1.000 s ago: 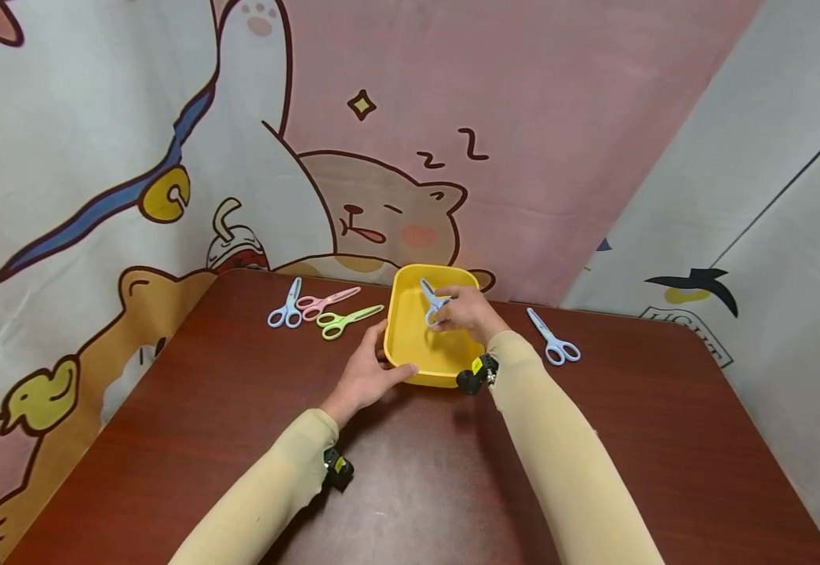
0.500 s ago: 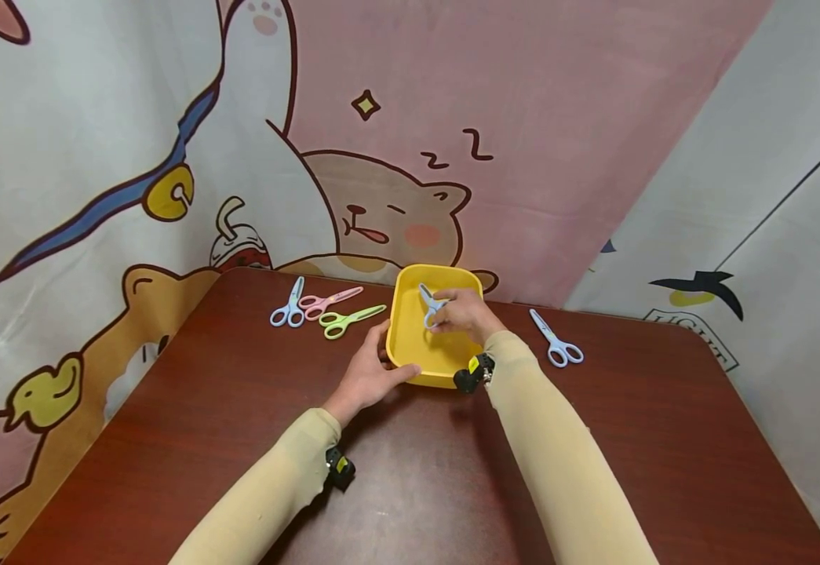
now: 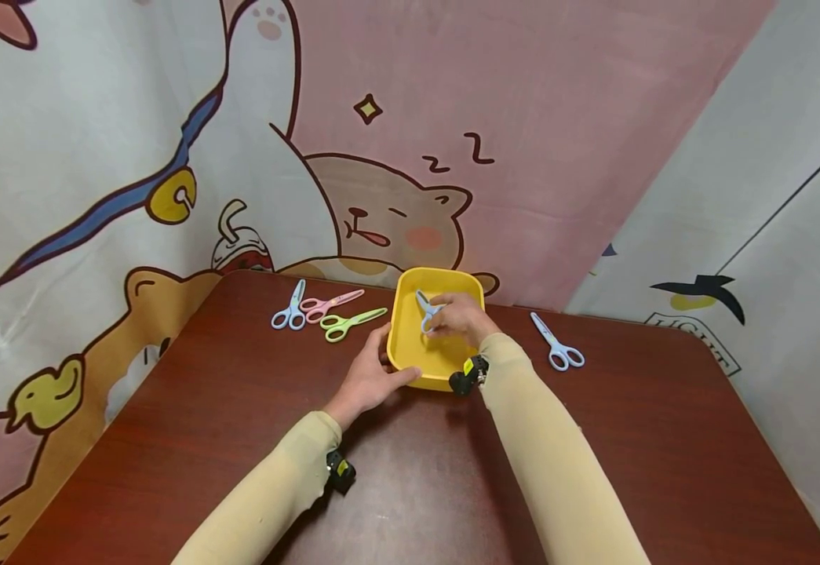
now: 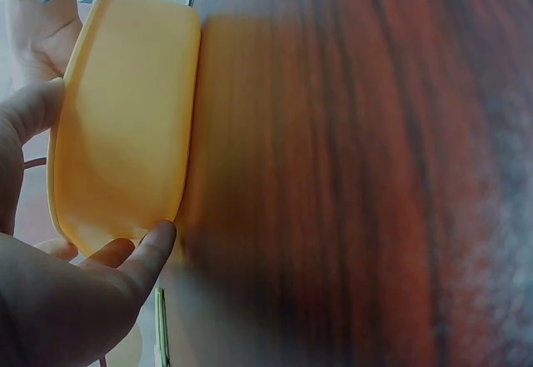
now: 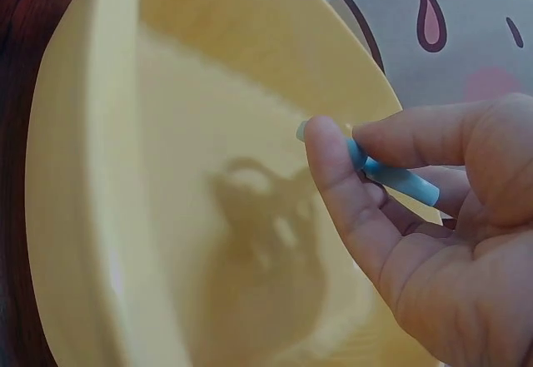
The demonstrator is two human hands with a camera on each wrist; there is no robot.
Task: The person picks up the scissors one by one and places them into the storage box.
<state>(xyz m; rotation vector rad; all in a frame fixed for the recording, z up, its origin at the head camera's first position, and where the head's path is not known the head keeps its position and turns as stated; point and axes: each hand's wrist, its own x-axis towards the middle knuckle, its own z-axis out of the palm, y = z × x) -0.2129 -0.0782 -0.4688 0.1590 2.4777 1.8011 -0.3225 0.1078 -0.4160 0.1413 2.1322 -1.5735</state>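
My left hand (image 3: 370,377) grips the near left corner of a yellow plastic bin (image 3: 417,357), its thumb at the near rim and its fingers along the left side. The left wrist view shows that hand against the bin's outer wall (image 4: 129,126). Over the inside of the bin, my right hand (image 3: 461,318) pinches blue scissors (image 3: 421,302) between thumb and fingers, blades pointing away. From the right wrist, the scissors (image 5: 408,182) appear edge-on above the bin floor, casting a shadow there; the fingers hide part of them.
Left of the bin lie blue scissors (image 3: 289,308), pink scissors (image 3: 333,302) and green scissors (image 3: 353,318) on the dark red table (image 3: 410,486). Light blue scissors (image 3: 555,345) lie to its right. A cartoon-printed curtain (image 3: 558,157) stands behind the table.
My right hand, still pinching the blue scissors, has shifted slightly left and nearer within the bin. The left hand keeps its grip, and the head view has moved a little.
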